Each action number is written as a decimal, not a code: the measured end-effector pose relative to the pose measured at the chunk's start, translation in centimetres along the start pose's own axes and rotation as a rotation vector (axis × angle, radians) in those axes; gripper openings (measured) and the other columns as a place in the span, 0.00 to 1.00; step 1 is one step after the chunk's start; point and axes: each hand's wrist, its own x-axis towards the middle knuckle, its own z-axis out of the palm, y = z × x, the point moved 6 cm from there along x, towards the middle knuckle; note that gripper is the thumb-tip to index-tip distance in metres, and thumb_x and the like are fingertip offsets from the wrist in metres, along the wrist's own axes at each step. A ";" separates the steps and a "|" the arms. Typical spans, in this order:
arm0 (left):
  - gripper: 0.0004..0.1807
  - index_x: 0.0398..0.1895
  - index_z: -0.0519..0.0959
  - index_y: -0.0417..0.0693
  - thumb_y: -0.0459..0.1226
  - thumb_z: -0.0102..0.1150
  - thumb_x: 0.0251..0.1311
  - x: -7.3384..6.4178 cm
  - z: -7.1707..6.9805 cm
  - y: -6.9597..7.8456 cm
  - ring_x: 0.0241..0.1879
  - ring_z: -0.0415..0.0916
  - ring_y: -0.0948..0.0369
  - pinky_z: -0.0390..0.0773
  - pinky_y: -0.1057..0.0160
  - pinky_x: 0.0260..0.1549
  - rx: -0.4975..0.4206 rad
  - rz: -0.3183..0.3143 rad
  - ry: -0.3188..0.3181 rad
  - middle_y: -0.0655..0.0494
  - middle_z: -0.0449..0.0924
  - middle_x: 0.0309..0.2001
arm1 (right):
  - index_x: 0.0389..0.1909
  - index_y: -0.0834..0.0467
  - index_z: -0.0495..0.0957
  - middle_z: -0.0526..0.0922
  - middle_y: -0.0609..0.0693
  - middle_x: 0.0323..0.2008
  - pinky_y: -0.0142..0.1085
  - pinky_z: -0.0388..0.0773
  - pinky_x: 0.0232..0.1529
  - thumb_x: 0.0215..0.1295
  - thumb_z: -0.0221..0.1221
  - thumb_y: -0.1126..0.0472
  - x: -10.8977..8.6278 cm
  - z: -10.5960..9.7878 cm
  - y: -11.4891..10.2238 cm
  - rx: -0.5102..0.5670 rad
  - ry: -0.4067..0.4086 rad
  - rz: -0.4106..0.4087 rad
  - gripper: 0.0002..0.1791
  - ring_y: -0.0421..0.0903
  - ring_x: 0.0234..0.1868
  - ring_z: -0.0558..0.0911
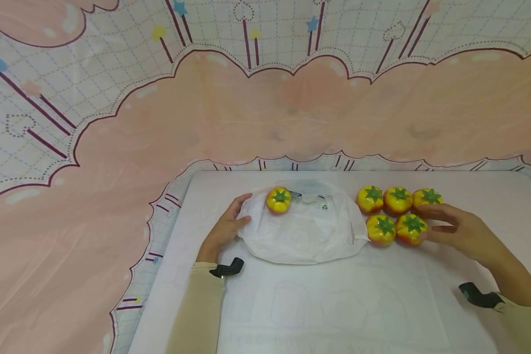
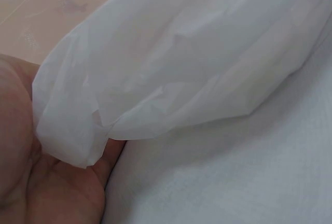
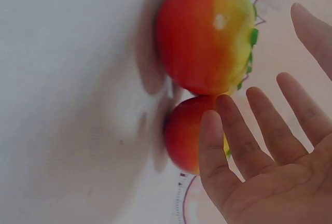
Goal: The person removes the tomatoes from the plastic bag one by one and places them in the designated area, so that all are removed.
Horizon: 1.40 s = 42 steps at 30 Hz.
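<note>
A white plastic bag lies flat on the table, its left end between the thumb and fingers of my left hand. In the left wrist view, the folded bag edge sits against the palm. One yellow-red tomato with a green star-shaped top shows at the bag's upper left. My right hand has its fingers spread around the right side of the tomato group, nearest the front right tomato. In the right wrist view, its straight fingers overlap a tomato, and the palm holds nothing.
Behind, three tomatoes form a row, with the middle one between its neighbours. Another front-row tomato stands right at the bag's right end. The white table meets a patterned pink and white cloth at the back and left.
</note>
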 end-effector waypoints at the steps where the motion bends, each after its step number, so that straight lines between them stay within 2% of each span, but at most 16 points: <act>1: 0.34 0.75 0.61 0.72 0.32 0.54 0.73 0.0 0.0 0.0 0.78 0.56 0.56 0.64 0.49 0.74 -0.002 0.001 0.000 0.63 0.54 0.81 | 0.73 0.58 0.68 0.70 0.24 0.59 0.15 0.76 0.44 0.65 0.69 0.55 0.0 -0.1 -0.1 -0.001 -0.001 0.006 0.37 0.14 0.52 0.70; 5: 0.34 0.75 0.61 0.70 0.31 0.53 0.73 0.0 0.1 0.1 0.78 0.55 0.56 0.64 0.49 0.75 -0.007 0.013 -0.001 0.63 0.54 0.81 | 0.74 0.55 0.67 0.74 0.47 0.66 0.18 0.77 0.42 0.66 0.68 0.51 0.3 -0.3 -0.4 -0.051 0.004 0.044 0.38 0.20 0.52 0.71; 8: 0.34 0.76 0.61 0.69 0.30 0.52 0.73 0.0 0.1 0.1 0.80 0.53 0.57 0.62 0.49 0.76 -0.005 0.020 0.001 0.63 0.53 0.81 | 0.74 0.54 0.67 0.69 0.63 0.70 0.27 0.84 0.42 0.67 0.67 0.48 0.5 -0.5 -0.8 -0.093 0.004 0.069 0.38 0.40 0.59 0.76; 11: 0.33 0.76 0.61 0.70 0.30 0.51 0.73 0.0 0.1 0.1 0.80 0.51 0.58 0.60 0.49 0.76 0.001 0.020 0.003 0.63 0.52 0.81 | 0.74 0.55 0.66 0.68 0.66 0.71 0.47 0.88 0.45 0.67 0.66 0.47 0.8 -0.6 -1.2 -0.094 0.003 0.081 0.38 0.63 0.63 0.73; 13: 0.33 0.76 0.61 0.70 0.30 0.51 0.74 -0.1 0.1 0.1 0.81 0.50 0.58 0.59 0.49 0.77 0.007 0.020 0.003 0.63 0.51 0.82 | 0.74 0.55 0.66 0.68 0.66 0.71 0.57 0.86 0.46 0.67 0.66 0.47 1.0 -0.7 -1.6 -0.085 0.004 0.082 0.38 0.69 0.64 0.71; 14: 0.33 0.76 0.61 0.70 0.30 0.51 0.74 -0.1 0.1 0.1 0.81 0.50 0.58 0.59 0.49 0.77 0.008 0.020 0.005 0.63 0.51 0.82 | 0.74 0.55 0.66 0.68 0.66 0.71 0.58 0.86 0.46 0.67 0.66 0.47 1.1 -0.7 -1.7 -0.083 0.005 0.082 0.38 0.69 0.65 0.71; 17: 0.33 0.76 0.61 0.70 0.30 0.51 0.73 -0.1 0.1 0.2 0.80 0.50 0.58 0.60 0.49 0.77 0.010 0.020 0.007 0.63 0.52 0.81 | 0.74 0.53 0.67 0.71 0.63 0.70 0.41 0.87 0.47 0.67 0.67 0.48 1.4 -0.6 -2.2 -0.084 0.014 0.082 0.37 0.67 0.65 0.71; 19: 0.34 0.76 0.61 0.69 0.30 0.51 0.73 -0.1 0.1 0.2 0.80 0.51 0.57 0.60 0.49 0.76 0.012 0.025 0.007 0.62 0.52 0.81 | 0.73 0.54 0.68 0.72 0.63 0.69 0.27 0.84 0.43 0.67 0.67 0.49 1.7 -0.5 -2.6 -0.079 0.019 0.065 0.37 0.65 0.65 0.72; 21: 0.34 0.76 0.60 0.67 0.29 0.51 0.73 -0.1 0.1 0.2 0.80 0.51 0.57 0.60 0.48 0.76 0.014 0.032 0.006 0.61 0.52 0.82 | 0.73 0.55 0.68 0.72 0.63 0.69 0.19 0.78 0.41 0.67 0.67 0.50 2.0 -0.3 -3.0 -0.061 0.019 0.050 0.36 0.66 0.65 0.73; 24: 0.34 0.77 0.60 0.65 0.28 0.50 0.73 0.0 0.1 0.3 0.81 0.50 0.55 0.59 0.47 0.77 0.009 0.044 0.000 0.59 0.51 0.82 | 0.72 0.57 0.68 0.72 0.63 0.68 0.15 0.76 0.42 0.67 0.67 0.52 2.4 0.1 -3.6 -0.039 0.022 0.014 0.35 0.64 0.64 0.74; 27: 0.35 0.77 0.59 0.64 0.28 0.51 0.73 -0.1 0.2 0.3 0.81 0.49 0.54 0.59 0.47 0.77 0.009 0.045 -0.002 0.58 0.51 0.82 | 0.71 0.57 0.70 0.74 0.61 0.67 0.11 0.72 0.45 0.67 0.68 0.53 2.8 0.5 -4.1 -0.032 0.037 -0.013 0.34 0.45 0.63 0.75; 29: 0.34 0.77 0.60 0.65 0.29 0.51 0.73 -0.1 0.1 0.3 0.81 0.49 0.56 0.59 0.48 0.77 0.013 0.037 0.002 0.60 0.51 0.82 | 0.70 0.57 0.71 0.75 0.61 0.67 0.10 0.70 0.47 0.66 0.68 0.52 3.1 0.7 -4.6 -0.034 0.044 -0.027 0.34 0.40 0.61 0.75; 31: 0.34 0.76 0.61 0.67 0.29 0.52 0.73 -0.1 0.1 0.3 0.81 0.49 0.57 0.60 0.49 0.77 0.017 0.029 0.007 0.61 0.51 0.82 | 0.70 0.56 0.71 0.75 0.60 0.67 0.09 0.69 0.47 0.66 0.68 0.51 3.5 1.1 -5.1 -0.037 0.038 -0.024 0.34 0.42 0.62 0.76; 34: 0.33 0.76 0.61 0.69 0.30 0.52 0.73 -0.1 0.1 0.3 0.80 0.50 0.58 0.60 0.50 0.76 0.016 0.018 0.012 0.63 0.52 0.81 | 0.71 0.54 0.71 0.76 0.60 0.67 0.11 0.69 0.45 0.66 0.67 0.48 4.0 1.6 -5.9 -0.041 0.023 -0.008 0.35 0.59 0.64 0.76; 36: 0.33 0.75 0.61 0.69 0.30 0.52 0.73 -0.2 0.1 0.4 0.80 0.51 0.58 0.61 0.50 0.76 0.012 0.017 0.011 0.63 0.52 0.81 | 0.71 0.53 0.71 0.75 0.61 0.67 0.13 0.72 0.44 0.66 0.67 0.47 4.4 2.0 -6.4 -0.033 0.016 -0.004 0.35 0.65 0.63 0.76; 42: 0.34 0.76 0.61 0.68 0.30 0.51 0.73 -0.2 0.1 0.5 0.81 0.49 0.58 0.59 0.50 0.77 0.017 0.021 0.015 0.62 0.51 0.82 | 0.70 0.53 0.72 0.76 0.59 0.67 0.19 0.79 0.46 0.67 0.66 0.49 5.4 3.2 -7.7 0.028 0.020 -0.033 0.32 0.65 0.63 0.78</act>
